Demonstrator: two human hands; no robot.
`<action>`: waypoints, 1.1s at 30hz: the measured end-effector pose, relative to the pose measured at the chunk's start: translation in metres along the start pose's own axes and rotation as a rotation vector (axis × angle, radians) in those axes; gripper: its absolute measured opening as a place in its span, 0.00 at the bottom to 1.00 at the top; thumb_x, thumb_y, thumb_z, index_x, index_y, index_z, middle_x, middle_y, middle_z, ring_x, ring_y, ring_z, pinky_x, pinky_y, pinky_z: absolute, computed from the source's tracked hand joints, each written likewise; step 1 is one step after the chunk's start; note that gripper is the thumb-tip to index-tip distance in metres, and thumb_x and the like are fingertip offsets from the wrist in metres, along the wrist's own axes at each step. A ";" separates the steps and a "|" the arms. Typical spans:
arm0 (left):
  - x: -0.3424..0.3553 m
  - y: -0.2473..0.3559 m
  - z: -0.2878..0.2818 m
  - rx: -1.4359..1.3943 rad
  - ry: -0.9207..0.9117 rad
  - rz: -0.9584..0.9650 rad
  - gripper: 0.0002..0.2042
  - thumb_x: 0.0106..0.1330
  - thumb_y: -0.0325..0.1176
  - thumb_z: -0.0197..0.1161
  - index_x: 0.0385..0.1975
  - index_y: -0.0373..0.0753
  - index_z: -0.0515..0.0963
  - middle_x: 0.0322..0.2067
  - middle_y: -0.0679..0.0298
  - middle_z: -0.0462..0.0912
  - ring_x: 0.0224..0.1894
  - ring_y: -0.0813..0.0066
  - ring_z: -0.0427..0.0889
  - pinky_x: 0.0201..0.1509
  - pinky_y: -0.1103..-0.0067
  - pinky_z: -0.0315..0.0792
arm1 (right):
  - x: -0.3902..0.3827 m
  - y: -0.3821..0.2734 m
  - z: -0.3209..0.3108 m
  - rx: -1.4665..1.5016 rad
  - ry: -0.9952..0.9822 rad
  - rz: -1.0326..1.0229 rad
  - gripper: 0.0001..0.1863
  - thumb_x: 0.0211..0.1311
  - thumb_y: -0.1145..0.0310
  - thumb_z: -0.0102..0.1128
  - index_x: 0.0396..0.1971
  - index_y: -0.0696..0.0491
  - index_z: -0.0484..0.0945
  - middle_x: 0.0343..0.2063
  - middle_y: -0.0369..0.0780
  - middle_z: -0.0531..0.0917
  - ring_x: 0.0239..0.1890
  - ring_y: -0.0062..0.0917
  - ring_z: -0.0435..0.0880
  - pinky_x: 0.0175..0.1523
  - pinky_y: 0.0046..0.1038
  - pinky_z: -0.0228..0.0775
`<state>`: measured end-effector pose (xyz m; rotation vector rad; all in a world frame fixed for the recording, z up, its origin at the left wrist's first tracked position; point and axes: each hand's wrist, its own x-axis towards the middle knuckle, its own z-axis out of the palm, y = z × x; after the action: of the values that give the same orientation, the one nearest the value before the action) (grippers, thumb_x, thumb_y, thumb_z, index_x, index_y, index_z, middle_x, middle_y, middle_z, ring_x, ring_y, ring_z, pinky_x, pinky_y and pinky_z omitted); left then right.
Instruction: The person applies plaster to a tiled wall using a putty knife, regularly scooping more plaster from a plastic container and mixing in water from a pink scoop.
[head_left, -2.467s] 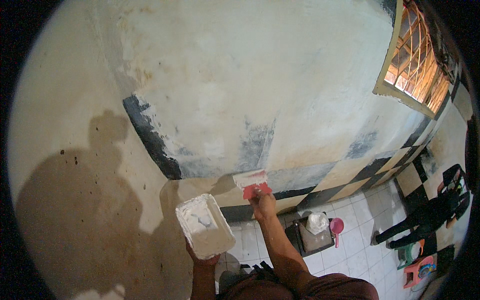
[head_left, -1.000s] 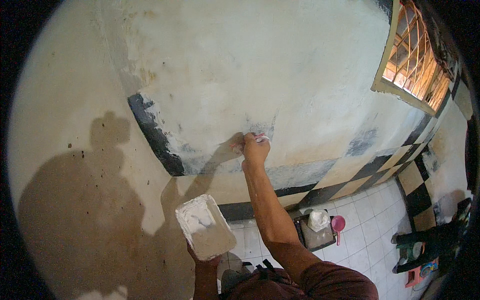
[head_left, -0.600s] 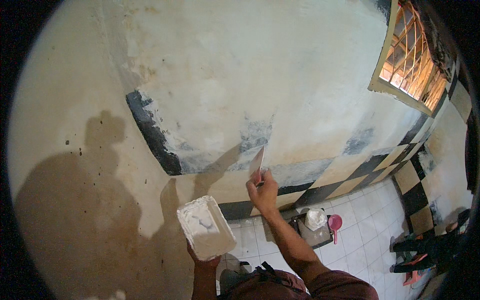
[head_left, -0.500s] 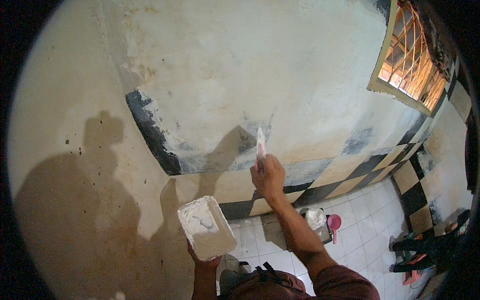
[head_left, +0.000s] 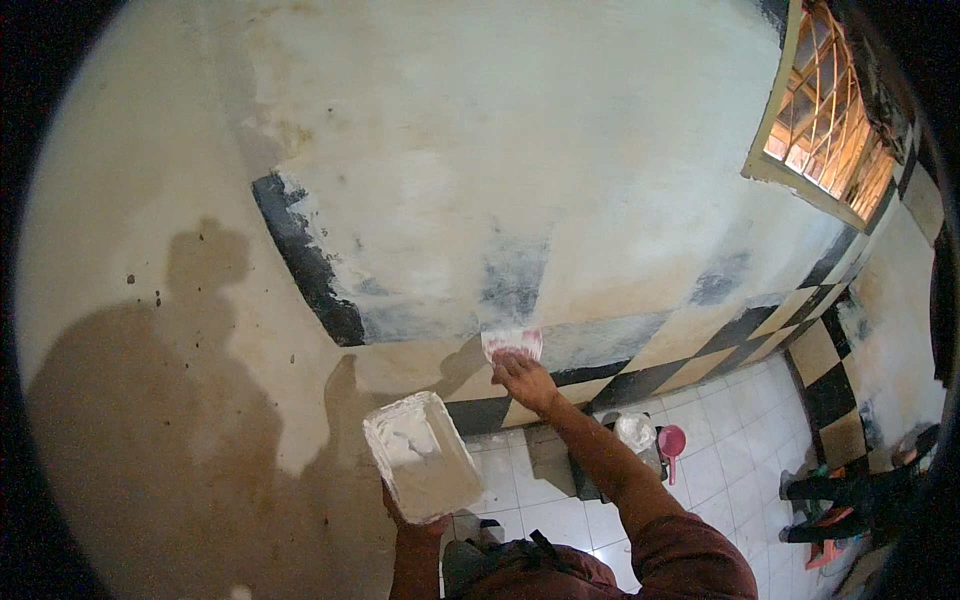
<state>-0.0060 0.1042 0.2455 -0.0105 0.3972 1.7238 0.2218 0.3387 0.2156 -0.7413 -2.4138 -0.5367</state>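
My right hand [head_left: 522, 378] grips a putty scraper [head_left: 511, 346], a flat wide blade smeared white over red. Its face lies against the wall [head_left: 420, 200], just below a dark patch [head_left: 512, 275] thinly coated with white. Low on the left, my left hand [head_left: 415, 530] holds a rectangular white tub [head_left: 423, 460] from beneath, tilted so its inside shows. White putty [head_left: 410, 440] coats the tub's rim and bottom. Most of the left hand's fingers are hidden under the tub.
A barred window [head_left: 825, 120] is at upper right. Black and beige checks [head_left: 665, 377] run along the wall's base. On the tiled floor [head_left: 715, 440] are a pink dipper [head_left: 672, 440] and a white bag [head_left: 635, 432]. Another person's legs [head_left: 835, 505] show at far right.
My right hand has brought the scraper down the wall and turned its blade from edge-on to broadside. The dark patch above it is now uncovered. The tub has shifted slightly right.
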 end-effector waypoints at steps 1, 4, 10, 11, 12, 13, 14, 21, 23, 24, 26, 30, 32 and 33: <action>-0.004 0.002 -0.006 0.014 -0.021 0.007 0.23 0.64 0.54 0.49 0.53 0.46 0.71 0.45 0.62 0.76 0.46 0.58 0.75 0.48 0.58 0.71 | -0.006 -0.014 -0.004 0.130 -0.026 0.106 0.22 0.56 0.65 0.59 0.50 0.54 0.71 0.46 0.43 0.76 0.49 0.39 0.76 0.51 0.41 0.73; -0.016 0.003 -0.023 0.047 -0.088 0.014 0.26 0.66 0.56 0.46 0.58 0.48 0.68 0.52 0.61 0.75 0.53 0.57 0.75 0.55 0.55 0.70 | 0.007 -0.036 -0.030 0.221 -0.078 0.387 0.19 0.56 0.66 0.59 0.47 0.56 0.71 0.40 0.45 0.78 0.43 0.41 0.79 0.47 0.40 0.74; -0.023 -0.002 0.003 0.010 0.001 0.055 0.27 0.67 0.57 0.46 0.61 0.49 0.66 0.56 0.62 0.73 0.58 0.57 0.73 0.60 0.55 0.69 | 0.049 -0.014 -0.072 0.296 0.508 1.037 0.08 0.50 0.73 0.60 0.26 0.58 0.70 0.20 0.44 0.75 0.24 0.39 0.77 0.32 0.34 0.69; -0.029 0.002 0.018 0.104 -0.027 0.096 0.27 0.67 0.57 0.46 0.61 0.49 0.66 0.57 0.62 0.72 0.58 0.57 0.72 0.60 0.56 0.68 | 0.057 -0.011 -0.071 0.306 0.613 1.202 0.08 0.50 0.74 0.59 0.23 0.58 0.69 0.19 0.44 0.74 0.22 0.38 0.76 0.31 0.33 0.68; -0.034 0.006 0.022 0.109 -0.024 0.104 0.27 0.67 0.57 0.46 0.61 0.49 0.66 0.57 0.62 0.72 0.58 0.57 0.72 0.60 0.56 0.68 | 0.067 -0.008 -0.062 0.359 0.709 1.245 0.06 0.50 0.76 0.59 0.24 0.58 0.71 0.20 0.42 0.75 0.23 0.34 0.75 0.31 0.32 0.68; -0.037 0.009 0.025 0.092 -0.005 0.102 0.27 0.67 0.56 0.46 0.62 0.49 0.65 0.57 0.62 0.72 0.59 0.57 0.72 0.61 0.55 0.68 | 0.079 -0.009 -0.049 0.350 0.745 1.156 0.05 0.50 0.76 0.59 0.25 0.58 0.73 0.22 0.42 0.76 0.24 0.35 0.76 0.32 0.32 0.69; -0.040 0.012 0.027 0.077 0.015 0.101 0.27 0.67 0.56 0.47 0.62 0.49 0.65 0.57 0.62 0.72 0.59 0.57 0.71 0.61 0.55 0.68 | 0.095 -0.014 -0.033 0.343 0.780 1.067 0.04 0.50 0.77 0.59 0.27 0.58 0.74 0.23 0.43 0.77 0.24 0.36 0.76 0.33 0.32 0.69; -0.048 0.007 0.024 -0.045 0.134 0.048 0.28 0.67 0.53 0.50 0.64 0.47 0.62 0.60 0.61 0.69 0.61 0.57 0.70 0.62 0.54 0.67 | 0.172 -0.113 0.037 0.530 0.171 0.435 0.08 0.55 0.68 0.62 0.32 0.55 0.77 0.32 0.48 0.80 0.36 0.45 0.79 0.45 0.42 0.72; -0.047 0.013 0.020 -0.027 0.142 0.069 0.28 0.67 0.53 0.50 0.64 0.47 0.62 0.60 0.61 0.69 0.61 0.57 0.70 0.62 0.54 0.67 | 0.164 -0.130 0.015 0.656 0.196 0.406 0.08 0.57 0.67 0.59 0.33 0.56 0.77 0.32 0.48 0.80 0.37 0.46 0.78 0.46 0.43 0.71; -0.048 0.017 0.019 -0.017 0.145 0.080 0.28 0.67 0.53 0.50 0.64 0.47 0.62 0.59 0.61 0.69 0.61 0.57 0.70 0.62 0.54 0.67 | 0.158 -0.134 0.000 0.770 0.217 0.375 0.09 0.60 0.66 0.56 0.34 0.57 0.77 0.32 0.48 0.79 0.37 0.46 0.78 0.46 0.45 0.71; -0.052 0.023 0.016 -0.001 0.154 0.092 0.28 0.67 0.52 0.50 0.64 0.47 0.62 0.59 0.61 0.69 0.60 0.57 0.70 0.62 0.54 0.67 | 0.129 -0.130 -0.015 0.817 0.343 0.377 0.08 0.60 0.66 0.56 0.33 0.56 0.77 0.30 0.47 0.78 0.36 0.46 0.78 0.44 0.45 0.70; -0.046 0.023 0.012 0.014 0.151 0.083 0.27 0.67 0.52 0.50 0.63 0.47 0.62 0.59 0.61 0.69 0.60 0.57 0.70 0.61 0.54 0.67 | 0.031 -0.076 -0.015 0.498 0.431 0.655 0.04 0.56 0.76 0.58 0.24 0.57 0.72 0.18 0.42 0.75 0.19 0.33 0.76 0.29 0.31 0.70; -0.044 0.026 0.011 0.028 0.157 0.088 0.27 0.67 0.52 0.50 0.63 0.47 0.62 0.59 0.61 0.69 0.60 0.57 0.70 0.61 0.54 0.67 | 0.010 -0.048 -0.028 0.291 0.545 0.897 0.05 0.55 0.76 0.58 0.24 0.58 0.71 0.16 0.42 0.72 0.19 0.33 0.74 0.29 0.30 0.68; -0.044 0.024 0.010 0.028 0.160 0.080 0.27 0.67 0.52 0.50 0.63 0.47 0.62 0.59 0.61 0.69 0.60 0.57 0.70 0.61 0.54 0.67 | -0.004 -0.026 -0.031 0.242 0.571 0.978 0.05 0.54 0.77 0.59 0.24 0.58 0.72 0.17 0.42 0.72 0.19 0.33 0.74 0.29 0.30 0.68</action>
<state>-0.0179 0.0620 0.2707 -0.1144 0.5463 1.8022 0.2211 0.3018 0.2313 -1.3014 -1.3294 -0.0255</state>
